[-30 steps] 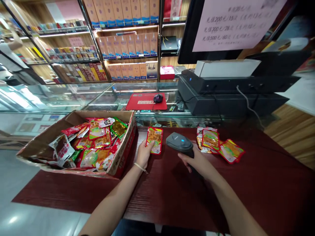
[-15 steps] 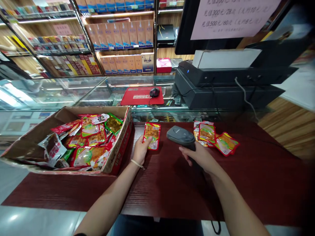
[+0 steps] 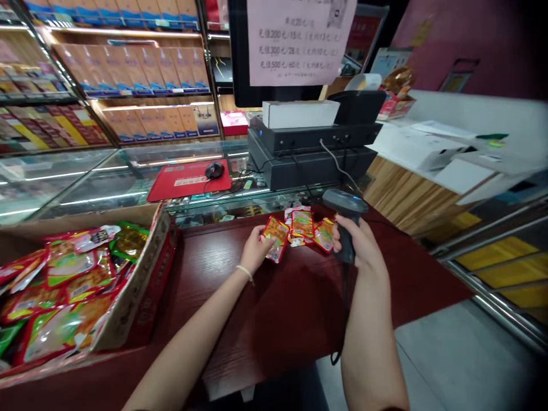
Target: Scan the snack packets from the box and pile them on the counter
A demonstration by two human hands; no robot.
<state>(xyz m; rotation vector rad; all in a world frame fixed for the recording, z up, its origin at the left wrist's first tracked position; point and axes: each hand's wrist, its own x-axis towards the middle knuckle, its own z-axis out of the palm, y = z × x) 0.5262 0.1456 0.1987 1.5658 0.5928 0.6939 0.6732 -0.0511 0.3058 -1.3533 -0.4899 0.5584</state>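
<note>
My left hand (image 3: pixel 256 249) is closed on a red-edged snack packet (image 3: pixel 276 235), its thumb over the front. That packet is held beside a small pile of similar packets (image 3: pixel 302 222) on the dark red table. One more packet (image 3: pixel 324 234) lies at the pile's right, partly behind my right fingers. My right hand (image 3: pixel 359 238) grips a black barcode scanner (image 3: pixel 346 204) by its handle, the head raised above the tabletop. From the handle a cable runs down past the table's front edge.
At left stands an open cardboard box (image 3: pixel 143 294) of mixed snack packets. Behind the table are a glass counter with a red mouse mat (image 3: pixel 180 181) and mouse (image 3: pixel 214 170), and a black till unit (image 3: pixel 308 162) with a monitor. A metal rail (image 3: pixel 496 302) runs at right.
The view has swung right. My left hand has carried its packet right, up to the pile. The scanner has moved right, away from that packet, and remains in my right hand.
</note>
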